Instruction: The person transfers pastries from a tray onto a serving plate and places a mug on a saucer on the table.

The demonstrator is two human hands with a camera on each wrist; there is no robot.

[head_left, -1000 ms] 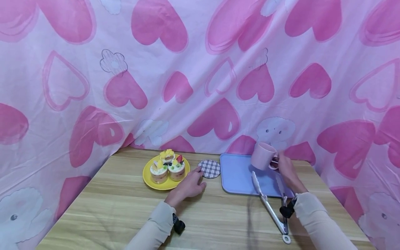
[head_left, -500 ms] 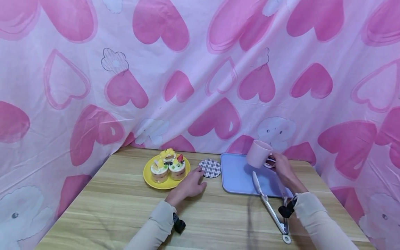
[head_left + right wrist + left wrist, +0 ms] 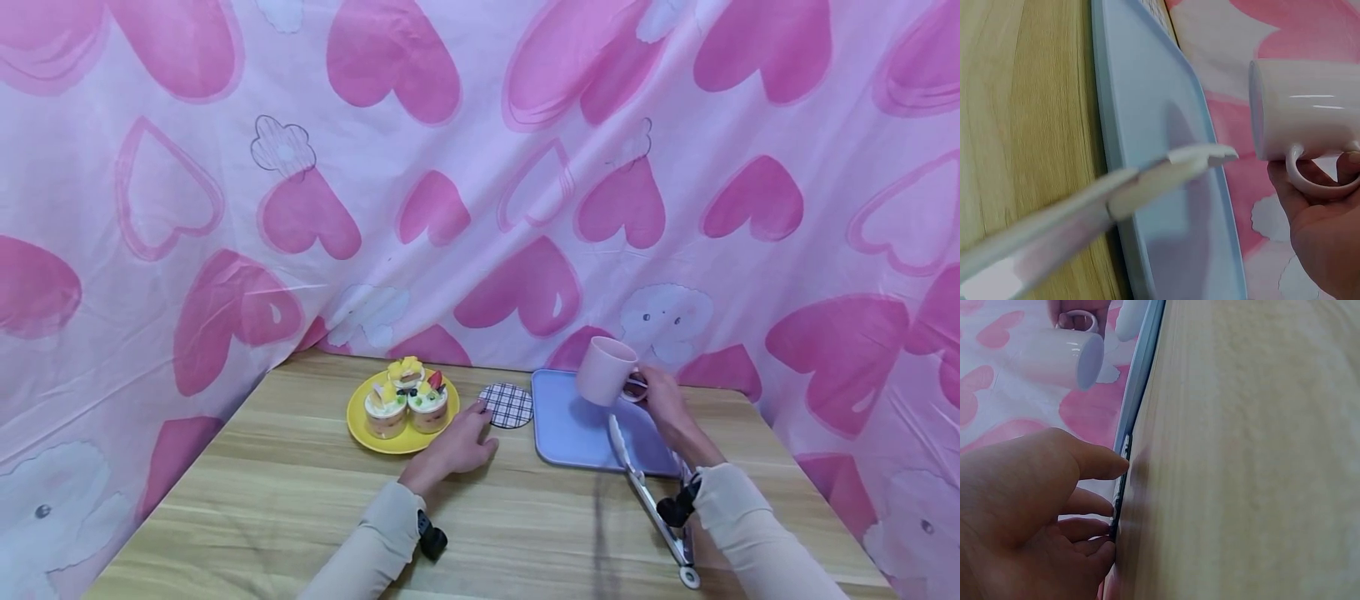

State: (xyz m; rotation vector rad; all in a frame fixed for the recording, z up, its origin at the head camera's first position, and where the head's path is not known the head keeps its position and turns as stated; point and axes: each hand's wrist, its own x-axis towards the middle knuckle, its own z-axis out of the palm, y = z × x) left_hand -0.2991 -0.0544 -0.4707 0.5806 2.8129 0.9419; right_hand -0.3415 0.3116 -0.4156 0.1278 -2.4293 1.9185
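My right hand (image 3: 667, 408) grips a pale pink mug (image 3: 604, 372) by its handle. The mug hangs tilted above the blue tray (image 3: 566, 446), and its shadow falls on the tray in the right wrist view. My left hand (image 3: 459, 442) rests low over the table, fingertips at the left edge of a round checked coaster (image 3: 510, 406). Seen from the left wrist, the coaster (image 3: 1124, 469) is a thin dark-edged disc lying along the fingertips of the left hand (image 3: 1035, 500). The coaster lies flat between my left hand and the tray.
Metal tongs (image 3: 651, 500) lie across the tray's front edge, spread, partly under my right wrist. A yellow plate (image 3: 360, 429) with three dessert cups (image 3: 386, 421) stands left of my left hand. A pink heart-print cloth (image 3: 517, 283) hangs behind the wooden table (image 3: 525, 533).
My right hand has carried the mug to the left over the tray, toward the coaster. My left hand has stayed at the coaster's edge.
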